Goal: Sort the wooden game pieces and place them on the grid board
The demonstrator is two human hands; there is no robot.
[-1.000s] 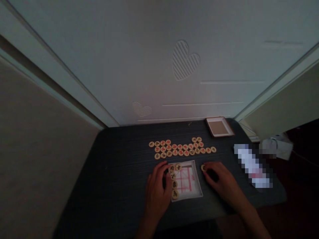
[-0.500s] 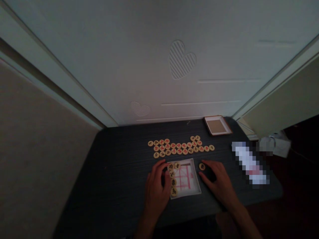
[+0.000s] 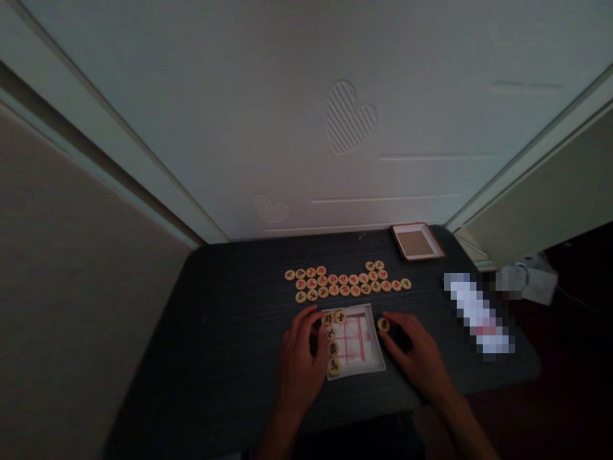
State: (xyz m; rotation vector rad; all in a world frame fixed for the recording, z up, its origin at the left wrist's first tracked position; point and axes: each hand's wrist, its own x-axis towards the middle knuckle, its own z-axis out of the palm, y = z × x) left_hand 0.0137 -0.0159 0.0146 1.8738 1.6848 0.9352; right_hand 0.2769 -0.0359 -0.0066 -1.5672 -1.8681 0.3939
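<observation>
A shallow white box (image 3: 375, 359) with a red grid inside lies on the dark table (image 3: 225, 338). Several round wooden game pieces (image 3: 334, 348) sit along its left side and top left corner. My left hand (image 3: 301, 361) rests against the box's left edge, fingers curled beside those pieces. My right hand (image 3: 416, 354) is just right of the box, and its fingertips pinch one wooden piece (image 3: 383, 324) close to the box's right rim. Behind the box lie rows of several more pieces (image 3: 345, 283) marked in red and black.
A second small box part (image 3: 417, 243) with a brown inside sits at the table's back right corner. A blurred whitish object (image 3: 477, 314) lies at the right edge. A pale panel with heart shapes (image 3: 350, 115) rises directly behind the table.
My right hand has carried its piece a little to the left, closer to the box's right rim. My left hand has stayed at the box's left edge.
</observation>
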